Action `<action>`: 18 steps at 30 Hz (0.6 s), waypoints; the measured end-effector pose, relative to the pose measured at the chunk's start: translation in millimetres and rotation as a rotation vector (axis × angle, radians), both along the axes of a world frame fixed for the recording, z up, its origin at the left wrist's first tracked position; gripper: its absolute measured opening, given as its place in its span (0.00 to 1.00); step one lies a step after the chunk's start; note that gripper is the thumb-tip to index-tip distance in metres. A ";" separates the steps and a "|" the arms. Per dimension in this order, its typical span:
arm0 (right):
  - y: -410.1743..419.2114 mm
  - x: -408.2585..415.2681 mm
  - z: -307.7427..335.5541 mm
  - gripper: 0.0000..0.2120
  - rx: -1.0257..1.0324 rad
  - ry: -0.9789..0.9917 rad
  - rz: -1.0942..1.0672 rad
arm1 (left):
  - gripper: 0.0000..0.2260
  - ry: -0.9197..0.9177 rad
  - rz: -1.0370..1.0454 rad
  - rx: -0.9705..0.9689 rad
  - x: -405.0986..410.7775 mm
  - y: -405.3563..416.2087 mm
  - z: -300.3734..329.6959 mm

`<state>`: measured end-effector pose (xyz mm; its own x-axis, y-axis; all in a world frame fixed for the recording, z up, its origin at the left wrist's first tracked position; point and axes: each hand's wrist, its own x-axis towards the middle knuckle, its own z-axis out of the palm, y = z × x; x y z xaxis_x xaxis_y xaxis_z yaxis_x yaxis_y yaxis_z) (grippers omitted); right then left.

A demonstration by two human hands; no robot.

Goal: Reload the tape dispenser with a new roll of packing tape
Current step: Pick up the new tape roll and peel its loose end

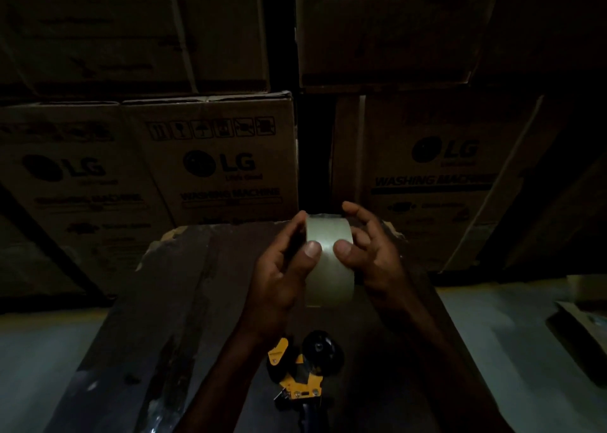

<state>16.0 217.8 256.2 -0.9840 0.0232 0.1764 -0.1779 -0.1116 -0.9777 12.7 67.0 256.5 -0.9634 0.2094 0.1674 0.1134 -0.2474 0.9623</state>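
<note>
Both hands grip the pale clear roll of packing tape [329, 262] above the dark bench [184, 301]: left hand [279, 278] and right hand [371, 255] thumbs pressing its face; yellow-and-black tape dispenser [303, 373] lies at the near edge.

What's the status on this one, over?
Both hands, left hand and right hand, gripping tape roll. Dispenser lies below, spindle bare. Nothing in the way.

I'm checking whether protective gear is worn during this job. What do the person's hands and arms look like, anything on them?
Both are bare. The left hand and right hand wear no gloves, and no rings, watch or wristbands show. The forearms are uncovered as far down as the frame's lower edge, with no sleeve in view. Fingernails on the fingers look short. The dim light could hide small details.
</note>
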 end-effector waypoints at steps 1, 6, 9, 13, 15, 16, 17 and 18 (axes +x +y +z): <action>-0.1 -0.4 -2.1 0.35 0.026 0.020 -0.015 | 0.29 -0.023 -0.009 0.010 -1.5 -0.7 1.8; 2.3 2.6 -6.6 0.38 0.069 0.075 -0.016 | 0.29 -0.074 -0.102 0.013 -3.7 -3.6 4.6; 3.1 3.4 -8.0 0.34 0.047 0.086 -0.004 | 0.30 -0.060 -0.103 0.010 -3.4 -3.7 5.6; 1.7 5.0 -6.1 0.30 0.023 0.079 0.006 | 0.30 -0.011 -0.094 -0.012 -5.9 -5.5 5.2; 0.1 4.3 -3.9 0.27 -0.004 0.055 -0.001 | 0.30 0.028 -0.077 -0.027 -6.6 -5.5 3.8; -0.1 3.7 -3.2 0.26 -0.019 0.037 0.000 | 0.30 0.053 -0.066 -0.042 -6.4 -5.2 3.3; -0.1 3.1 -3.3 0.26 -0.028 0.016 0.005 | 0.30 0.074 -0.056 -0.055 -6.3 -4.9 2.2; -0.4 2.9 -2.7 0.26 -0.031 -0.007 0.012 | 0.30 0.090 -0.052 -0.060 -6.2 -4.7 0.7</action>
<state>18.8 217.4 253.5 -0.9856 0.0168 0.1685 -0.1691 -0.1440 -0.9750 6.5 62.3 257.1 -0.9325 0.2713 0.2382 0.1882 -0.1978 0.9620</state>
